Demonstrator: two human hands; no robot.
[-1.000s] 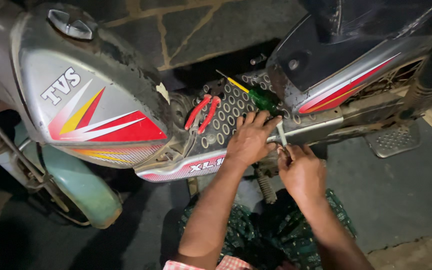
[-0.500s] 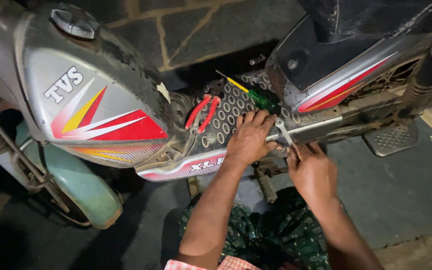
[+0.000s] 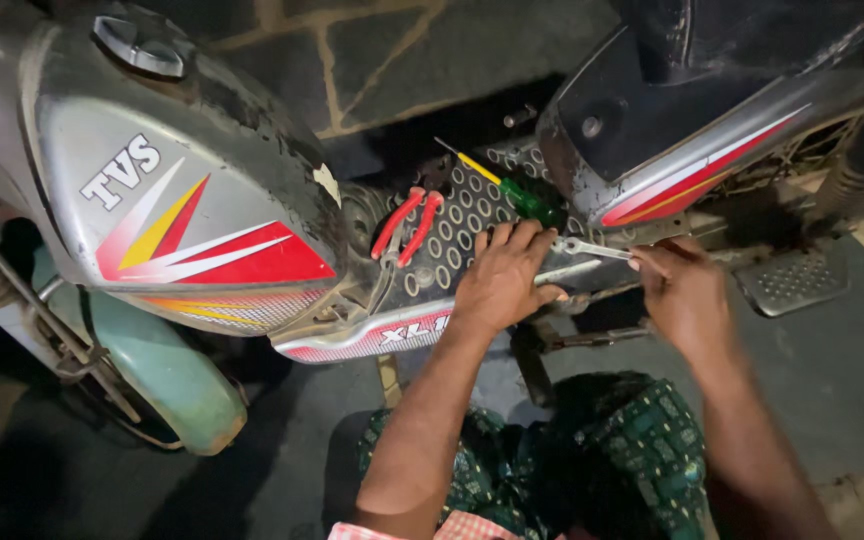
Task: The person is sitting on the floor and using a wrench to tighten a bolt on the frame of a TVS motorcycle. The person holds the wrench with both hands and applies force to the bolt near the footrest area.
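Swinging the spanner (image 3: 592, 247) handle rightward and flatter than a second ago, right hand (image 3: 687, 295) closed around its end. Pressing left hand (image 3: 500, 280), fingers spread and holding nothing, on the moped's perforated footboard (image 3: 452, 225), beside pliers (image 3: 407, 222) and screwdriver (image 3: 512, 190).

Tank decal (image 3: 192, 235): we note it on the side of the grey fuel tank (image 3: 82, 130), at left; white block lettering above a fan of red, yellow and white pointed stripes.
Lower panel label (image 3: 417, 330): on the red and silver side strip below the perforated footboard, just beside our left wrist; white slanted lettering on red, partly hidden.
Rear body stripe (image 3: 702, 180): red, silver and thin yellow band running along the grey rear cover, at right.
Packages, signs, screens: we see none.
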